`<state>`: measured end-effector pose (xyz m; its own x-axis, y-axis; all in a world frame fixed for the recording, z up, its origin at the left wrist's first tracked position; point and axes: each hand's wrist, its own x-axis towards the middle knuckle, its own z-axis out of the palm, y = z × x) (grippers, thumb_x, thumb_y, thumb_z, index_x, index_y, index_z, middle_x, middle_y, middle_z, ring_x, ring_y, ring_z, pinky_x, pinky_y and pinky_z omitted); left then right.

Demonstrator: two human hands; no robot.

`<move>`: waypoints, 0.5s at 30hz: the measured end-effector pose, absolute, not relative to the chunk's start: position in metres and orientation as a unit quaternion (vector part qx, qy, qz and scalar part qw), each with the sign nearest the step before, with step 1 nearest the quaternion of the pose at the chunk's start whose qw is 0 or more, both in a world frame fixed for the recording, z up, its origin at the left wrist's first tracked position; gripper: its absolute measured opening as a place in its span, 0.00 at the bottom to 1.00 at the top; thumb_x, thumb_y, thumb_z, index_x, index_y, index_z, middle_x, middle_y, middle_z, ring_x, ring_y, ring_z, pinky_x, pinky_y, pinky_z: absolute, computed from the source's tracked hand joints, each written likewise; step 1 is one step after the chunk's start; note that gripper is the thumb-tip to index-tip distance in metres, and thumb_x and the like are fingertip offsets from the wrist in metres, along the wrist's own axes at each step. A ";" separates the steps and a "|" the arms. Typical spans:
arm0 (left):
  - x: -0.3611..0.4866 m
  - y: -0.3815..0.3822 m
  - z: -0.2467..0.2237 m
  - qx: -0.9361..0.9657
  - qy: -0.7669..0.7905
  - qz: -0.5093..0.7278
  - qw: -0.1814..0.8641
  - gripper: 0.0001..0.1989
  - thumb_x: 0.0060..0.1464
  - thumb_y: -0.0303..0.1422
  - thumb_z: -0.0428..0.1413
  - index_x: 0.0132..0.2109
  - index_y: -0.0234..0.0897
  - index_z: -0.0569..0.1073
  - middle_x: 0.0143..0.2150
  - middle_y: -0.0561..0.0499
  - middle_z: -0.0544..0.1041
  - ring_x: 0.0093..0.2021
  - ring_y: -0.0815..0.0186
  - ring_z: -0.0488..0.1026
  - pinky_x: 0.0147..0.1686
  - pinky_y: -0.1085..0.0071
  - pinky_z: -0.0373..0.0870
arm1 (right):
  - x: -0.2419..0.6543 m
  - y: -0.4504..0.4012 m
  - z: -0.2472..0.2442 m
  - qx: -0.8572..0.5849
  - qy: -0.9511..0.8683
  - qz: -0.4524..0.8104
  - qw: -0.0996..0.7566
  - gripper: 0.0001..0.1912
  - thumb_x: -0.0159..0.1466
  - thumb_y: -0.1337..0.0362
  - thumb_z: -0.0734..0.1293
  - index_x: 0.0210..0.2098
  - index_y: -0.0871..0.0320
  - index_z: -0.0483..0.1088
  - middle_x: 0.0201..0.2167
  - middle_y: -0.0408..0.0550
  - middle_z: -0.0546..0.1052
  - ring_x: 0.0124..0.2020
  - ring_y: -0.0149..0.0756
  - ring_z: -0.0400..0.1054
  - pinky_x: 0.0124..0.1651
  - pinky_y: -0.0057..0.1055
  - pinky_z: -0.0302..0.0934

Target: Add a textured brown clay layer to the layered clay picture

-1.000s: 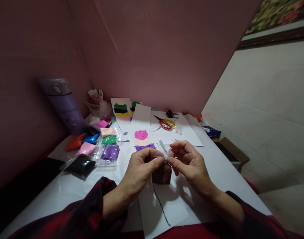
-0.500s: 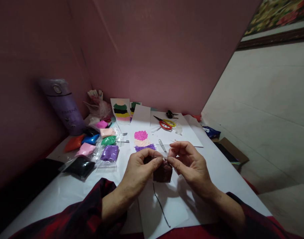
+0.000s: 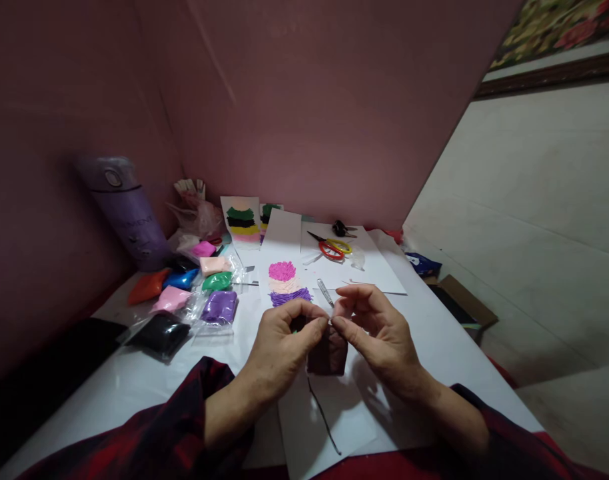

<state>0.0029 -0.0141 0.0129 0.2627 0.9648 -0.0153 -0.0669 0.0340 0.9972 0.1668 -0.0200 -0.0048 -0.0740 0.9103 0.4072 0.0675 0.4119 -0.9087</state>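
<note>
Between my hands hangs a small clear bag of dark brown clay (image 3: 327,355). My left hand (image 3: 284,347) pinches its top edge between thumb and forefinger. From the other side my right hand (image 3: 379,333) pinches the same edge, its thumb and forefinger almost touching the left fingertips. Below the bag, a thin dark strand (image 3: 324,417) lies on a white sheet (image 3: 354,427). Just beyond my fingertips is a slim tool with a ridged grey handle (image 3: 325,292); its lower end is hidden. Behind my left hand is a card area with magenta, peach and purple clay bands (image 3: 283,285).
Several clay packets, including a purple one (image 3: 219,307) and a black one (image 3: 159,335), lie at left near a purple bottle (image 3: 129,217). Scissors (image 3: 332,249) and keys (image 3: 340,229) lie at the back. A striped clay card (image 3: 242,223) leans by the wall.
The bag of brown clay hangs slightly lower and more squarely, with more of it showing. Both hands keep pinching its top edge; the right has shifted slightly left.
</note>
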 end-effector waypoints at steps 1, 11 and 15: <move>0.003 -0.014 0.013 0.540 0.415 0.441 0.585 0.11 0.48 0.38 0.60 0.31 0.33 0.74 0.26 0.49 0.75 0.26 0.68 0.69 0.26 0.72 0.65 | 0.167 -0.020 -0.005 -0.388 -0.626 0.379 0.560 0.13 0.62 0.67 0.69 0.46 0.53 0.67 0.32 0.41 0.72 0.31 0.29 0.70 0.32 0.26 0.64; 0.004 -0.015 0.012 0.523 0.409 0.458 0.591 0.09 0.48 0.36 0.63 0.30 0.34 0.77 0.28 0.48 0.77 0.29 0.65 0.73 0.30 0.70 0.69 | 0.166 -0.022 -0.005 -0.380 -0.591 0.413 0.579 0.14 0.62 0.65 0.70 0.45 0.53 0.64 0.31 0.40 0.72 0.28 0.29 0.68 0.31 0.28 0.63; 0.003 -0.012 0.013 0.507 0.419 0.474 0.585 0.08 0.46 0.34 0.63 0.31 0.33 0.76 0.29 0.50 0.77 0.30 0.68 0.71 0.33 0.72 0.68 | 0.169 -0.018 -0.008 -0.387 -0.582 0.406 0.590 0.16 0.61 0.64 0.71 0.46 0.53 0.64 0.31 0.41 0.72 0.31 0.31 0.68 0.33 0.29 0.64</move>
<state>0.0027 -0.0121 0.0131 0.2002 0.9797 -0.0100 -0.1292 0.0366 0.9909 0.1691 -0.0182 -0.0080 -0.0057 0.9281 0.3723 -0.0289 0.3720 -0.9278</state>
